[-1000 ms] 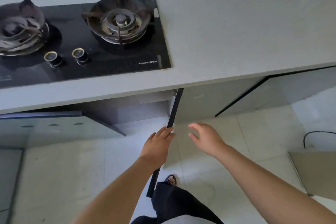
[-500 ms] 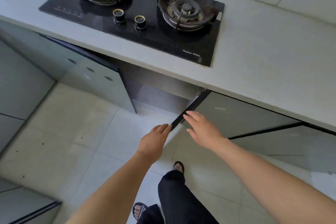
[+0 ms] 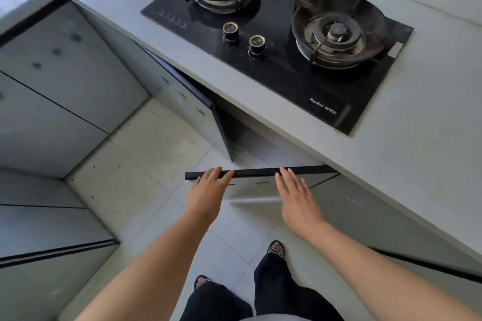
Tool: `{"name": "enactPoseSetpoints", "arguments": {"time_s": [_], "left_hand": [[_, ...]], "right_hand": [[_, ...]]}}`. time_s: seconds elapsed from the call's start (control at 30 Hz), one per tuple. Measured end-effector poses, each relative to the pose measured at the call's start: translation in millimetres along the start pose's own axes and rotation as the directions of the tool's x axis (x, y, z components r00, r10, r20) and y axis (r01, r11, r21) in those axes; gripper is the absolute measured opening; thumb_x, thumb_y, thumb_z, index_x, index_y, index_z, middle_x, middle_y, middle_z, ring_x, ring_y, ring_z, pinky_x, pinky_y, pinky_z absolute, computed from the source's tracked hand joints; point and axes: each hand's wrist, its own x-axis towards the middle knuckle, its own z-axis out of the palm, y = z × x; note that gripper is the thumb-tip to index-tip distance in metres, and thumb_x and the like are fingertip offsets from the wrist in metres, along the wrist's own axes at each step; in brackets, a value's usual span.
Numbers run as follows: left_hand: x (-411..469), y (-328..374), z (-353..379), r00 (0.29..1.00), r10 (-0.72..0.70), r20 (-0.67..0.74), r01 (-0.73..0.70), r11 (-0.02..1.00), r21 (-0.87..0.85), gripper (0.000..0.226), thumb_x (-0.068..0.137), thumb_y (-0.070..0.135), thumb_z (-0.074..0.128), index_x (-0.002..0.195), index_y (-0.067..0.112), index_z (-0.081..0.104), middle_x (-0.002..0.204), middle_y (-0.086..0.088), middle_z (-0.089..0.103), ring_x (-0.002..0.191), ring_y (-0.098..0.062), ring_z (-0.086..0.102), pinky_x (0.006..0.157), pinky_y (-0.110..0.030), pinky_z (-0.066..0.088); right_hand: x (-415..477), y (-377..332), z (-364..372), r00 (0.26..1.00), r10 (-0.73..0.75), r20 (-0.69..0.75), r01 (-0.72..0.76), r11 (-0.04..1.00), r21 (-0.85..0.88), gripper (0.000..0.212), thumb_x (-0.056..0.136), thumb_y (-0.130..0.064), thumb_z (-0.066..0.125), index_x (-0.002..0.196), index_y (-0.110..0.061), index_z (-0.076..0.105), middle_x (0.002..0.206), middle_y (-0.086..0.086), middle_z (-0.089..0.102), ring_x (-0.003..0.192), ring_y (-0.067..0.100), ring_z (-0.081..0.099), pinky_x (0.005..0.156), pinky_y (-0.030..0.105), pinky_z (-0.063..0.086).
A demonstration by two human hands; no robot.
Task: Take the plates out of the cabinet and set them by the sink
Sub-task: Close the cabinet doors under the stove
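**Reaching to the open cabinet door below the hob**

The cabinet door (image 3: 260, 172) is standing open directly below the gas hob (image 3: 287, 73). Its dark top edge is running left to right, with the free end pointing left and the hinged end sitting beneath the hob's front right corner. The left hand (image 3: 208, 190) is laying straight, close-set fingers over that edge. The right hand (image 3: 297, 195) is touching it with straight, slightly spread fingertips. Neither hand is gripping. A second open door (image 3: 193, 107) is hanging below the hob's left half. The hob's front right corner is showing the lettering "Royalstar" (image 3: 318, 103).
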Motion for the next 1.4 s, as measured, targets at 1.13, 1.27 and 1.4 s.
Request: {"name": "enactPoseSetpoints", "arguments": {"time_s": [1.13, 1.27, 1.4], "left_hand": [[128.0, -72.9, -56.3, 0.908, 0.375, 0.189, -0.395, 0.915, 0.084, 0.086, 0.083, -0.004, 0.038, 0.148, 0.024, -0.010, 0.153, 0.011, -0.026, 0.143, -0.017, -0.020, 0.118, -0.041, 0.009], [138.2, -70.1, -62.7, 0.907, 0.384, 0.173, -0.402, 0.912, 0.083, 0.080, 0.088, 0.001, 0.038, 0.148, 0.024, -0.009, 0.154, 0.011, -0.023, 0.143, -0.017, -0.019, 0.119, -0.040, 0.008], [144.3, -66.6, -68.1, 0.908, 0.392, 0.145, -0.406, 0.910, 0.082, 0.074, 0.091, 0.009, 0.039, 0.149, 0.024, -0.005, 0.157, 0.009, -0.013, 0.144, -0.018, -0.014, 0.118, -0.037, 0.012]], "right_hand": [[90.1, -74.6, -29.7, 0.884, 0.463, 0.061, -0.462, 0.851, 0.248, 0.076, 0.093, -0.011, 0.040, 0.148, -0.013, -0.012, 0.150, 0.003, -0.035, 0.144, 0.019, -0.015, 0.118, 0.037, 0.004], [94.7, -69.4, -29.3, 0.894, 0.446, 0.045, -0.438, 0.845, 0.308, 0.074, 0.094, -0.014, 0.041, 0.148, -0.014, -0.010, 0.148, 0.002, -0.038, 0.145, 0.018, -0.012, 0.118, 0.033, 0.008], [95.5, -67.7, -29.2, 0.903, 0.428, 0.040, -0.417, 0.849, 0.324, 0.075, 0.095, -0.019, 0.043, 0.149, -0.013, -0.009, 0.146, 0.002, -0.040, 0.145, 0.019, -0.012, 0.118, 0.032, 0.011]]}}
